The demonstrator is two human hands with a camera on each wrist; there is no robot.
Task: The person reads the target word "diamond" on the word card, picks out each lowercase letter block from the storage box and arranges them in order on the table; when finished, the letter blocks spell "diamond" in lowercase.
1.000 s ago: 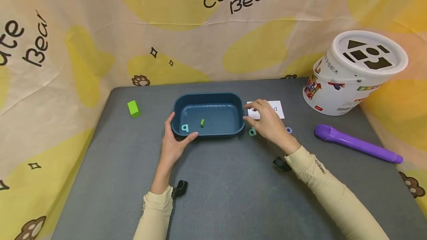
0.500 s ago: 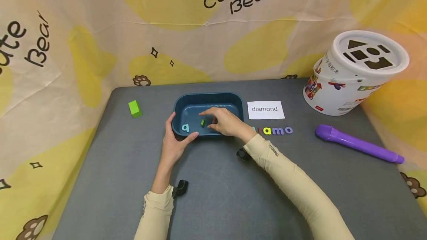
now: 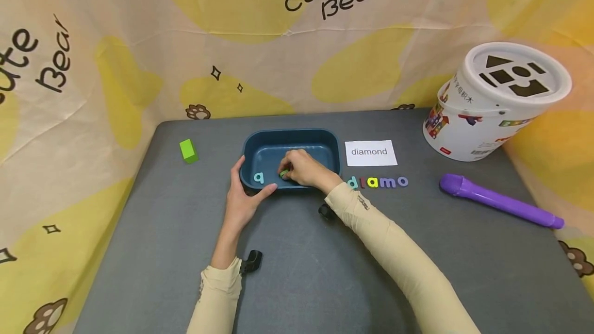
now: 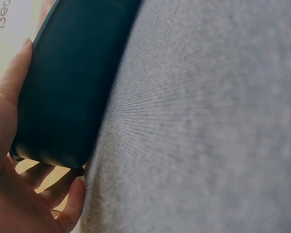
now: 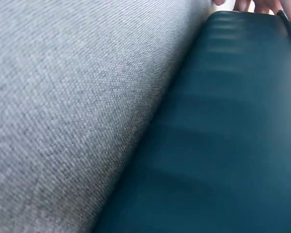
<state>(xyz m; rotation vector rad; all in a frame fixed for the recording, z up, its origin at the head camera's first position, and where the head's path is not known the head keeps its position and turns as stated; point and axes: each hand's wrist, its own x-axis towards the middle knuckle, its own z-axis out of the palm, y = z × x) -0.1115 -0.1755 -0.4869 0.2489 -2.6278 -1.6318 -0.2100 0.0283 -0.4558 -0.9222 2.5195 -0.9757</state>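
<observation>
A dark blue rectangular tub [image 3: 269,151] stands on the table. My left hand [image 3: 242,205] grips its near left corner, the thumb along the near wall and the fingers round the left end; the left wrist view shows that hand [image 4: 9,160] against the tub wall [image 4: 77,82]. Inside the tub, my right hand [image 3: 303,170] pinches a small green piece [image 3: 283,173], probably a letter, mostly covered by the fingertips. A light-blue letter [image 3: 258,177] like a q lies near the tub's left end. The right wrist view shows mainly the tub's outer wall [image 5: 218,131].
Right of the tub, a white card [image 3: 370,153] reads "diamond". Below it runs a row of coloured letters [image 3: 373,182], "diamo". Farther right lie a purple toy microphone [image 3: 501,201] and a white lidded bucket [image 3: 482,112]. A green block [image 3: 188,151] sits at the left.
My right hand has moved left from beside the card into the tub and closed its fingers on the green piece. The card and letter row are uncovered. My left hand stays on the tub.
</observation>
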